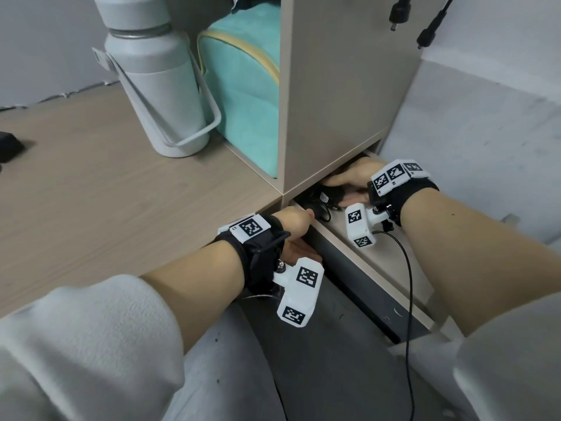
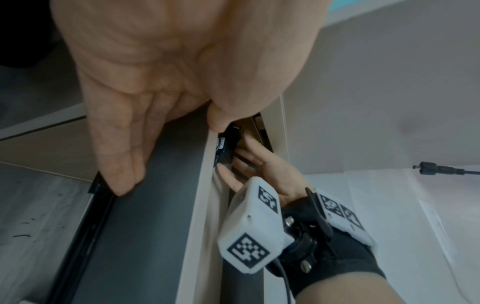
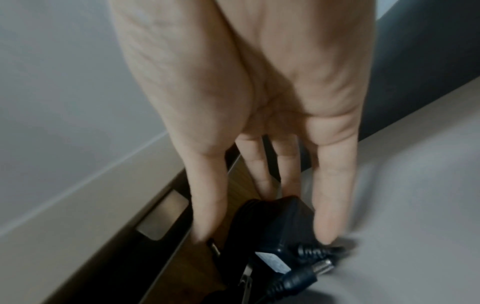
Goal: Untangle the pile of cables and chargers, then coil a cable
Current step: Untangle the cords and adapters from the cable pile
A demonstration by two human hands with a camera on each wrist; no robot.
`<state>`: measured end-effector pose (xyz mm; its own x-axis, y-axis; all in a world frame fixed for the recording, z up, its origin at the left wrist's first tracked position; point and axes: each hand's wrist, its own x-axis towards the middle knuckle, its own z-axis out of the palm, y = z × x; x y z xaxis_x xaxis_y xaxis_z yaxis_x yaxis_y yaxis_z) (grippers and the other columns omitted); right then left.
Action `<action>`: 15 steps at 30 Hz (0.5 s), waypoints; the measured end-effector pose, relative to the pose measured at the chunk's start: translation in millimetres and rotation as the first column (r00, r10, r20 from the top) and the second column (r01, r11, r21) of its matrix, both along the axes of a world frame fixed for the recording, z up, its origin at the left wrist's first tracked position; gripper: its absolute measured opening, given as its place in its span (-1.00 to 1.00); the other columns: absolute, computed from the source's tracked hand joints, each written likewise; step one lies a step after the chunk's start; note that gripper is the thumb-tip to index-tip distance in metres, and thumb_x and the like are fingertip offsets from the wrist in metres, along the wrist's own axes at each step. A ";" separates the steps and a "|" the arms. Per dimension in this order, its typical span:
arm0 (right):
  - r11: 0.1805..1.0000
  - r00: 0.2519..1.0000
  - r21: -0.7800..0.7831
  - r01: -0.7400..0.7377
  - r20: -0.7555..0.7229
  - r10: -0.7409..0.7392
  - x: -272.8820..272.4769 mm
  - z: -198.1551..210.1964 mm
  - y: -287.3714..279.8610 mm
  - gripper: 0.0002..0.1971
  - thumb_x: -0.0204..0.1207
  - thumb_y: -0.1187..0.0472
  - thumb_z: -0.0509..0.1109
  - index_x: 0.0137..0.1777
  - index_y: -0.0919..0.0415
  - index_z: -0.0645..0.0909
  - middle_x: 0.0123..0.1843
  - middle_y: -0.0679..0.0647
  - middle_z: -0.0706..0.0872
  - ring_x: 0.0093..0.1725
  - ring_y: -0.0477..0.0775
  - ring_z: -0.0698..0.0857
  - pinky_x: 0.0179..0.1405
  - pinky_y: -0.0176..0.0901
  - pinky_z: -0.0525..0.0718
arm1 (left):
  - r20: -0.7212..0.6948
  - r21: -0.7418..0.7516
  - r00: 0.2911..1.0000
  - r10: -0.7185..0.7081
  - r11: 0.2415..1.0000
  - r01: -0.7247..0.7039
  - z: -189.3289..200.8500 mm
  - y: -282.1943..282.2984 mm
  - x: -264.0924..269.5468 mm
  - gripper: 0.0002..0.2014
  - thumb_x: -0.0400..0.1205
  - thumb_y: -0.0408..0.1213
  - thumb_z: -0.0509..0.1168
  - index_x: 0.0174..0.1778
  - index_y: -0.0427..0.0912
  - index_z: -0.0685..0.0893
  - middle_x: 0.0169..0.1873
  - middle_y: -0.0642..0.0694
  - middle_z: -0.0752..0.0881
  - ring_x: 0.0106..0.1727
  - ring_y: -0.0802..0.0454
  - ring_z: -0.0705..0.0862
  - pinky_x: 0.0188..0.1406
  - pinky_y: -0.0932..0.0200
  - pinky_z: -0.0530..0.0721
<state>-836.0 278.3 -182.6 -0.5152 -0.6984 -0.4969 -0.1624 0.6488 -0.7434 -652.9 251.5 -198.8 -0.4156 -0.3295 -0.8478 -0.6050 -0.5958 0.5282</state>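
A tangle of black cables (image 1: 322, 208) with a black charger (image 3: 275, 228) lies in the low slot under the wooden cabinet (image 1: 343, 95). My right hand (image 1: 344, 189) reaches into that slot. Its thumb and fingers (image 3: 327, 205) straddle and grip the charger, and a barrel plug (image 3: 323, 267) sticks out below. The left hand (image 1: 296, 227) sits at the slot's front. Its straight fingers (image 2: 116, 156) press on the dark panel (image 2: 145, 236), and its thumb lies on the ledge's edge beside the charger (image 2: 226, 148). Deeper parts of the pile are hidden.
Two more black barrel plugs (image 1: 398, 15) hang at the cabinet's upper right. A pale bottle (image 1: 158, 74) and a teal bag (image 1: 243, 92) stand on the desk (image 1: 91, 192). A dark object (image 1: 9, 145) lies at the left edge. The wrist camera's wire (image 1: 408, 284) trails down.
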 end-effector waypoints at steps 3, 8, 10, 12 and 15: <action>0.999 0.991 0.001 0.052 -0.124 -0.051 6.8 6.2 4.7 -0.80 0.46 0.15 0.64 -0.14 0.25 0.71 -0.15 0.23 0.83 -0.16 0.26 0.84 0.02 0.25 0.83 | -0.029 -0.056 1.000 0.007 0.998 -0.009 -1.3 2.2 2.6 -0.44 0.82 0.05 0.10 0.04 -0.54 0.47 -0.21 -0.49 0.68 -0.19 -0.33 0.72 0.31 -0.27 0.69; 0.992 0.979 -0.006 0.123 -0.166 -0.122 22.9 29.7 24.0 -0.82 0.49 0.19 0.60 -0.14 0.28 0.69 -0.27 0.18 0.77 -0.37 0.14 0.77 -0.30 0.08 0.85 | -0.113 -0.139 0.993 0.027 0.989 -0.042 6.8 6.1 18.0 -0.56 0.82 -0.08 0.14 0.13 -0.51 0.45 -0.20 -0.47 0.68 -0.23 -0.31 0.73 0.06 -0.25 0.76; 0.993 0.984 -0.012 0.113 -0.140 -0.114 36.9 46.5 31.8 -0.87 0.53 0.23 0.53 -0.14 0.29 0.68 -0.36 0.17 0.75 -0.49 0.09 0.70 -0.49 -0.06 0.76 | -0.156 -0.130 0.988 0.020 0.991 -0.041 21.9 10.9 24.7 -0.58 0.82 -0.11 0.14 0.02 -0.51 0.49 -0.17 -0.45 0.69 -0.20 -0.30 0.73 0.02 -0.23 0.75; 0.995 0.983 -0.030 0.097 -0.155 -0.101 53.2 67.0 38.9 -0.84 0.58 0.23 0.49 -0.10 0.35 0.68 -0.39 0.18 0.79 -0.42 0.11 0.78 -0.31 -0.02 0.85 | -0.215 -0.130 0.977 -0.003 0.991 -0.025 46.5 17.5 34.4 -0.58 0.83 -0.10 0.12 0.04 -0.50 0.52 -0.13 -0.39 0.68 -0.21 -0.25 0.71 -0.08 -0.14 0.74; 0.996 0.986 -0.083 0.038 -0.161 -0.051 87.2 101.7 44.2 -0.82 0.61 0.23 0.46 -0.16 0.34 0.64 -0.50 0.17 0.73 -0.42 0.10 0.80 -0.15 -0.03 0.80 | -0.319 -0.280 0.946 -0.060 0.959 -0.034 87.8 15.2 57.6 -0.61 0.84 -0.12 0.09 0.07 -0.45 0.57 -0.12 -0.36 0.72 -0.19 -0.20 0.74 -0.17 -0.04 0.78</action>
